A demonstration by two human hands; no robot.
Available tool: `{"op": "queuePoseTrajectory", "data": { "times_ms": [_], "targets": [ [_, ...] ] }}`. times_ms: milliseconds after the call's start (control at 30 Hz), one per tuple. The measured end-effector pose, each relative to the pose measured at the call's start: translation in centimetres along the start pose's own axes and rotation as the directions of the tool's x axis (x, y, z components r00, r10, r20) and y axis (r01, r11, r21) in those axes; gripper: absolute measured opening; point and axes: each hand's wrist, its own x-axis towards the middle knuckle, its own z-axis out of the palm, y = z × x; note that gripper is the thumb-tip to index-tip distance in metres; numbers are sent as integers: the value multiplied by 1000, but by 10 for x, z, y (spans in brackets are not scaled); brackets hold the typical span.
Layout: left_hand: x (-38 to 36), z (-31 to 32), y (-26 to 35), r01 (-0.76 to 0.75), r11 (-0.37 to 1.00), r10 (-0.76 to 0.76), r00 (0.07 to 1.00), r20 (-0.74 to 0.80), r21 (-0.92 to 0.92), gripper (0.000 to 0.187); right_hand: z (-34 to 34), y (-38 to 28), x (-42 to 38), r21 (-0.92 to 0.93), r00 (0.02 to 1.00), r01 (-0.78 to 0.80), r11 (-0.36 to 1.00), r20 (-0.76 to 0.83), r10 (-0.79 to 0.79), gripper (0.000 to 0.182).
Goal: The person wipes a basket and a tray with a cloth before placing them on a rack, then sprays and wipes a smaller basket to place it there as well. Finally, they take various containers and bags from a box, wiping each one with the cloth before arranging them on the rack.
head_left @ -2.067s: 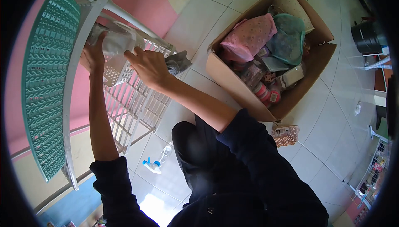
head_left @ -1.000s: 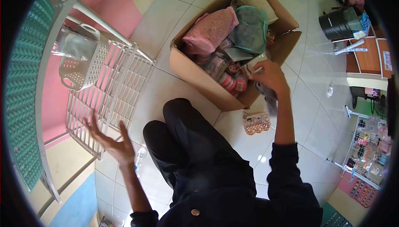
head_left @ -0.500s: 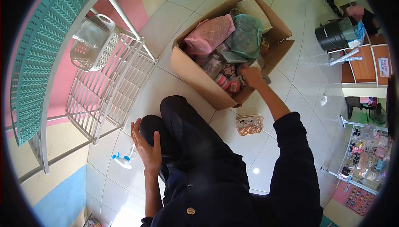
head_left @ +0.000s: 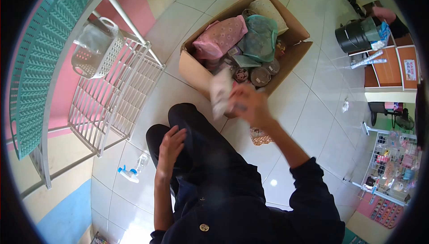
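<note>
My right hand (head_left: 252, 108) is closed on a whitish, soft-looking pouch or cloth (head_left: 220, 93), smeared by motion, over the near side of the cardboard box (head_left: 194, 72). Inside the box lie a pink patterned pouch (head_left: 221, 36), a teal mesh bag (head_left: 259, 38), a cream dotted pouch (head_left: 270, 14) and several round containers (head_left: 260, 77). Above my knee, my left hand (head_left: 170, 149) holds nothing, its fingers stretched out. Below my right hand, a small peach basket (head_left: 260, 137) is partly hidden by it.
On the left stand a white wire rack (head_left: 111, 96), a white perforated basket (head_left: 100, 54) and a teal woven basket (head_left: 47, 61). A spray bottle (head_left: 129, 173) lies on the tiles. Farther right are a black bucket (head_left: 351, 37), a counter (head_left: 393, 67) and a display grid (head_left: 389, 168).
My right hand has come up out of the box toward me, bringing the whitish item. My left hand has shifted right, its fingers now pointing inward.
</note>
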Motion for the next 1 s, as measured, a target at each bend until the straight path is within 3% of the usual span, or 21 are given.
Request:
{"op": "queuePoseTrajectory", "data": {
  "times_ms": [33,100,167,200,233,300,333,367,400,433,467,500,533,567,600,700,833,867,933,967,1000],
  "targets": [
    [6,6,-1,-4,1000,4,1000,-18,-7,56,5,-26,-3,91,998,18,996,55,-23,12],
    [16,18,3,101,929,-30,980,198,-357,55,19,-53,-9,228,987,68,971,126,-99,11],
    [20,27,10,-130,941,163,983,81,-312,50,35,-63,-8,686,978,-148,712,208,2,9],
    [18,28,15,-193,904,215,977,14,-382,52,37,-56,-5,777,951,-244,580,310,-15,8],
    [18,26,18,-222,897,230,973,-26,-381,52,36,-50,-1,788,945,-238,568,323,-52,8],
    [18,26,21,-299,877,316,949,-18,-376,52,32,-44,6,780,793,-609,144,592,146,14],
    [17,29,23,-334,889,339,940,-38,-314,52,32,-46,13,778,792,-610,149,596,129,14],
    [16,30,21,-344,885,347,937,-48,-314,52,33,-52,20,798,750,-555,-233,602,273,17],
    [16,32,19,-410,889,407,912,-57,-203,53,35,-57,28,734,660,-372,-569,640,394,19],
    [16,34,18,-470,878,467,882,-55,-86,53,46,-63,41,910,753,-406,85,280,595,31],
    [16,40,17,-471,881,466,880,-98,-47,52,58,-82,47,850,882,-242,467,-8,470,35],
    [17,46,16,-560,828,554,824,-119,-25,51,68,-99,49,650,941,-24,759,-242,237,39],
    [13,44,21,-513,858,508,848,-151,10,50,74,-107,46,656,941,-19,754,-243,235,39],
    [10,41,29,-467,883,467,865,-185,44,50,81,-113,42,551,972,51,833,-218,84,44],
    [11,30,29,-526,848,528,827,-191,67,51,87,-116,39,438,983,139,888,-171,-70,49],
    [6,12,36,-580,808,589,793,-156,103,54,99,-124,19,433,978,202,878,-132,-160,51],
    [5,13,33,-535,820,565,814,-136,204,52,102,-99,29,414,967,184,891,-240,-88,48],
    [4,8,35,-497,832,519,854,-29,246,51,97,-91,37,416,965,189,890,-246,-90,48],
    [-5,0,53,-423,845,391,906,162,329,50,83,-74,49,529,986,-31,848,-124,113,47],
    [-10,-5,66,-428,839,396,904,162,336,50,76,-65,50,533,985,-22,846,-132,109,47],
    [-13,-11,78,-375,829,300,924,236,415,48,69,-56,51,660,974,-209,722,207,94,45]
  ]
}}
